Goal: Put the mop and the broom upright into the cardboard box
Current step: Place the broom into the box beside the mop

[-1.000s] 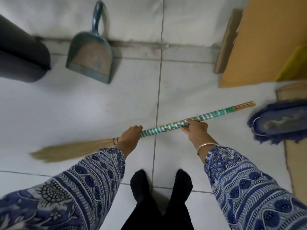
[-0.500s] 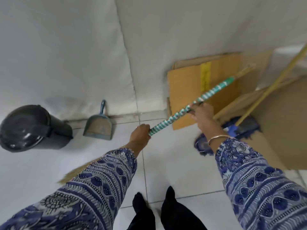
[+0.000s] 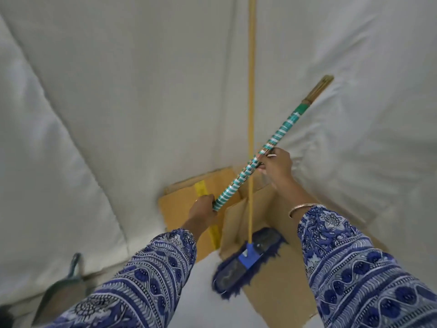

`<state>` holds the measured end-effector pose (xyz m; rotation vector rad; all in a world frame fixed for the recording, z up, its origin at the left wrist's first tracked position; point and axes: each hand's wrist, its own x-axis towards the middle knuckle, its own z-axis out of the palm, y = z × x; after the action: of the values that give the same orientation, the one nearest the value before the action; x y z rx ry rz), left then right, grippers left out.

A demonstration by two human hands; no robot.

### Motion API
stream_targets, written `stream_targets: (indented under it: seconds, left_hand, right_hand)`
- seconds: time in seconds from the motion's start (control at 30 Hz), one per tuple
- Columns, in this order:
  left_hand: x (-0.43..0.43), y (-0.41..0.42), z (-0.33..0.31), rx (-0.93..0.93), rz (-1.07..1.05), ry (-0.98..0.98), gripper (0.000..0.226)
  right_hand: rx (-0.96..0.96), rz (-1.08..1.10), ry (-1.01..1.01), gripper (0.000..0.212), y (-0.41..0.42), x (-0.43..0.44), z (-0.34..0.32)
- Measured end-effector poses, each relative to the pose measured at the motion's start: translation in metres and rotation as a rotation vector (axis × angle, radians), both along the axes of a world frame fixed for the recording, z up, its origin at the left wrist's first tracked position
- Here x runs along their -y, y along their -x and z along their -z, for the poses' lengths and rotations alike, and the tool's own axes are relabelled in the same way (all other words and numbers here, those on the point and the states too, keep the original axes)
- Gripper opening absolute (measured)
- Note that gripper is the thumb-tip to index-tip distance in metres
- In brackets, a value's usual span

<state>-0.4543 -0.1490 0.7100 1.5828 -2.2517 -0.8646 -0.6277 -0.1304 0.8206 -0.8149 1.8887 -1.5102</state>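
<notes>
Currently the left hand [image 3: 203,209] & right hand [image 3: 276,164] both grip the teal-and-white wrapped stick broom [image 3: 257,153], tilted over the open brown cardboard box [image 3: 233,223]. Blue flat mop w/ yellow pole [image 3: 251,253] already stands by the flap, its head partly on the floor. Next, probably: swing the brush end in & stand it upright.

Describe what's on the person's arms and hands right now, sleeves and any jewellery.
Both arms wear long, loose sleeves in a blue-and-white print of flowers and wavy bands. The right hand has a thin metal bangle at the wrist. The left hand is bare; nothing clear shows at its wrist.
</notes>
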Motion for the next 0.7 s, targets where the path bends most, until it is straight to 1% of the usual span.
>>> stream_targets:
  seconds: [0.13, 0.23, 0.27, 0.5, 0.6, 0.7]
  left_hand:
    - [-0.014, 0.103, -0.016, -0.067, 0.022, 0.011, 0.021]
    - [-0.015, 0.169, -0.015, -0.092, 0.052, -0.031, 0.025]
    - [-0.014, 0.187, -0.013, -0.096, 0.055, -0.046, 0.024]
    - [0.02, 0.313, 0.039, -0.152, 0.025, -0.102, 0.018]
    - [0.037, 0.36, 0.055, -0.131, 0.046, -0.104, 0.017]
    - [0.058, 0.407, 0.076, -0.145, 0.075, -0.156, 0.016]
  right_hand:
    - [-0.078, 0.018, 0.041, 0.025, 0.088, -0.022, -0.031]
    - [-0.132, 0.009, 0.04, 0.015, 0.142, -0.025, -0.042]
    - [-0.148, 0.0, 0.035, 0.015, 0.157, -0.023, -0.042]
    - [-0.233, -0.041, -0.038, 0.015, 0.267, 0.02, -0.007]
    - [-0.269, -0.067, -0.093, 0.015, 0.309, 0.047, 0.013]
    - [-0.286, -0.083, -0.134, 0.017, 0.354, 0.071, 0.039]
